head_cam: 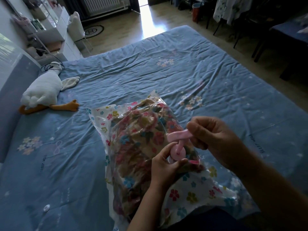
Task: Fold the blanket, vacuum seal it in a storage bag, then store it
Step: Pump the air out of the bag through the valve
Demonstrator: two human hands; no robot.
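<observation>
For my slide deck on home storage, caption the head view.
Both hands work a pink plastic valve cap on a clear flower-printed storage bag holding a floral blanket.

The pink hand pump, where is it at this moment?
In the head view the pink hand pump is low and right of centre, on the storage bag; the left hand holds its base and the right hand grips its handle.

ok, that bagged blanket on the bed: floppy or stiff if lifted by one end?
Probably floppy: the storage bag looks puffy and crinkled, the blanket loosely bunched inside. Its glossy film likely slips on the sheet. Likely light for its bulk.
</observation>
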